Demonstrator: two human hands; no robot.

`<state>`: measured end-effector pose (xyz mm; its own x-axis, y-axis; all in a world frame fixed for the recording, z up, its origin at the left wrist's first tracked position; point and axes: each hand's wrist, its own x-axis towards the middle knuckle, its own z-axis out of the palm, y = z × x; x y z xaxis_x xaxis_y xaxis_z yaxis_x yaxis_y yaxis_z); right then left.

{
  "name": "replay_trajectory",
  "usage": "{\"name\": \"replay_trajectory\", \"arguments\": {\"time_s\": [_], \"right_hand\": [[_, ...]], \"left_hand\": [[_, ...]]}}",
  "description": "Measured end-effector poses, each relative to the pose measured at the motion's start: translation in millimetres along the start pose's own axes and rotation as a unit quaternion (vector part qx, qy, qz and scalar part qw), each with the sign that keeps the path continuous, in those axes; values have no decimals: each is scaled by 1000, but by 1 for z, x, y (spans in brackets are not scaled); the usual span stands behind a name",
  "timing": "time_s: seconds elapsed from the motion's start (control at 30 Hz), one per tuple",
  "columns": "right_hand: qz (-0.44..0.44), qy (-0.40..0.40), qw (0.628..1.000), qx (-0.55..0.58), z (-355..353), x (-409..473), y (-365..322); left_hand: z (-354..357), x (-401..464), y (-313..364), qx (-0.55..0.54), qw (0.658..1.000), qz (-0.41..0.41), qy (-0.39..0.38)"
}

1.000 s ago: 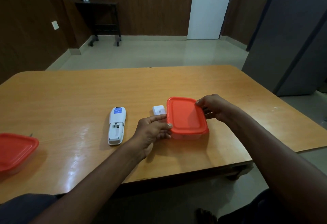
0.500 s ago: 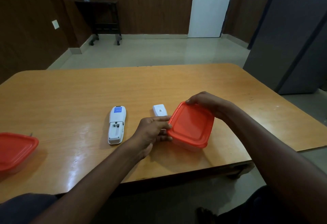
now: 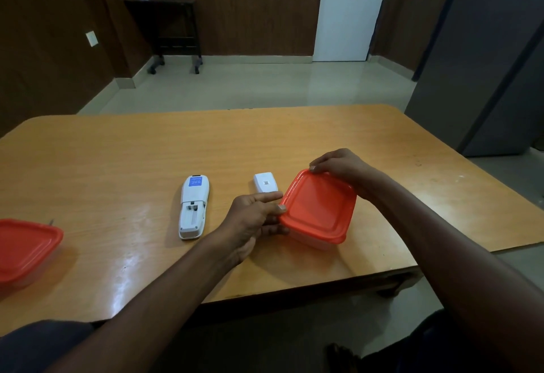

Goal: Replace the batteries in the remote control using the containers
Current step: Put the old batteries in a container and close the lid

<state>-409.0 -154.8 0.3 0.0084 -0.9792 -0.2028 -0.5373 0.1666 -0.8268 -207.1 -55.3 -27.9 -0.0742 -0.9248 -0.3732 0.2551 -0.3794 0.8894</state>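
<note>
- A rounded-square clear plastic container with a smooth orange lid [image 3: 319, 206] was held tilted over the glossy wooden table [image 3: 117, 152].
- Its 9 o'clock corner was pinched by the left hand [image 3: 253, 216]; its 12 o'clock edge was gripped by the right hand [image 3: 341, 165].
- At its 9 o'clock, a white plastic remote control [image 3: 192, 206] lay face down, battery bay open, bearing an unreadable blue label.
- A detached white cover [image 3: 265, 183] lay between them.

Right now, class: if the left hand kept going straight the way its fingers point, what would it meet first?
The left hand points right, and its fingertips already touch the red-lidded container, so it meets that first; the right hand lies beyond.
</note>
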Motion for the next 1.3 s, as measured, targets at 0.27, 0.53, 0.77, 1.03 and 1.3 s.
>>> {"name": "replay_trajectory", "arguments": {"time_s": [0.27,0.53,0.77,1.03,1.3], "right_hand": [[79,16,991,-102,-16,-23,4],[136,-219,966,-8,-49,-49,12],[122,-262,957,24,-49,-48,24],[93,-235,967,2,-50,-42,31],[72,-109,990,57,-45,-23,34]], "left_hand": [[8,0,-11,-83,996,-4,-24],[14,-4,-15,-111,994,22,4],[15,-6,-15,-109,994,21,9],[15,-6,-16,-109,994,19,9],[16,-1,-8,-68,998,-3,-7]]}}
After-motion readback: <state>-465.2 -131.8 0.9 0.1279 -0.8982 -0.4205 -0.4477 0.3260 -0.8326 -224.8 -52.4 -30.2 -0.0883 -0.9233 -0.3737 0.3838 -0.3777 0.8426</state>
